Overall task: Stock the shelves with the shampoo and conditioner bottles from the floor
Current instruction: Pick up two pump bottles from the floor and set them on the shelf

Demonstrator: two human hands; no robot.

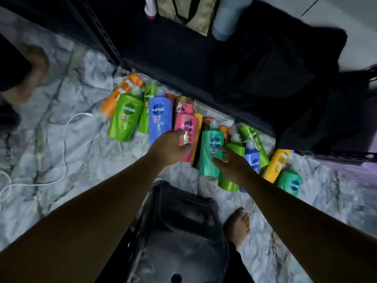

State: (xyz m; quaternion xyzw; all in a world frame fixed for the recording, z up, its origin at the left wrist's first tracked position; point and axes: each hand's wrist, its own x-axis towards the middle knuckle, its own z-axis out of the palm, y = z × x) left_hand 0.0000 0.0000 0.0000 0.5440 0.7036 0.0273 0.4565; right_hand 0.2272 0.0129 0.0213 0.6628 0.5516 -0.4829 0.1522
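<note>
Label: "sunsilk" read on green bottle, blue bottle, pink bottle, teal bottle.
Place: laid flat on marble floor, along dark shelf.
Left hand: fingers curved round pink bottle.
Right hand: fingers spread on teal bottle.

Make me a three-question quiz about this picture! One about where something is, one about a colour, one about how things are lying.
1. The white cable lies: A) on the floor, left of the bottles; B) on top of the bottles; C) round an arm.
2. The bottle at the left hand is: A) black; B) pink; C) white.
3. The bottles are: A) standing upright; B) stacked in a box; C) lying flat.
Answers: 1 A, it curls over bare floor away from them; 2 B, the hand covers its pink lower part; 3 C, their labels face up at the camera.
</note>
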